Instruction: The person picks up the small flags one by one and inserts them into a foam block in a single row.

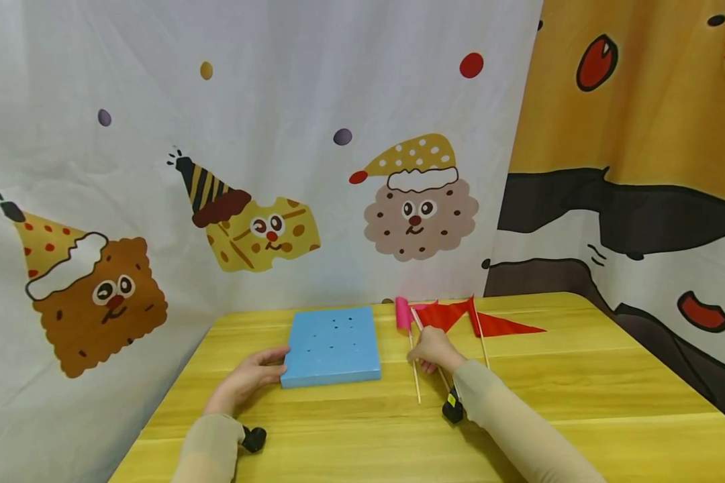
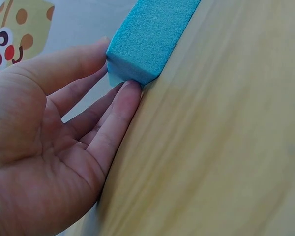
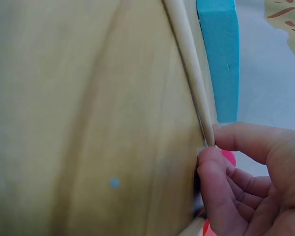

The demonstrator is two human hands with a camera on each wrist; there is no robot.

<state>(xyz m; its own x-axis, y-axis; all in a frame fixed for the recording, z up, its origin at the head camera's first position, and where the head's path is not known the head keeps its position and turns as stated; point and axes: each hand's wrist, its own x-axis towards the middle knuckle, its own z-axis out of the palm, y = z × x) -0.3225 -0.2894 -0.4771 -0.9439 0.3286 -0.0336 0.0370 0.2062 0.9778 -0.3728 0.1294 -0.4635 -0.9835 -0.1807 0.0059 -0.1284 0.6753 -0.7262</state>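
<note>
A light-blue foam block (image 1: 333, 342) with small dark holes in its top lies on the table. My left hand (image 1: 250, 379) is at its left edge; in the left wrist view, the fairly straight fingers (image 2: 115, 105) touch the block's corner (image 2: 137, 64), low by the tabletop. To the right of the block, my right hand (image 1: 433, 349) pinches the wooden stick (image 3: 189, 59) of a red pennant flag (image 1: 441, 314) between thumb and fingertips. Close on its left lies a pink flag (image 1: 403, 314), partly rolled, its stick pointing toward me. Another red pennant flag (image 1: 507, 326) lies to the right.
The wood-grain table (image 1: 350, 436) reaches back to a white curtain (image 1: 314, 80) printed with cartoon food. A yellow and black printed cloth (image 1: 628, 134) hangs at the right. Small black wrist cameras (image 1: 254, 439) sit near both sleeve cuffs.
</note>
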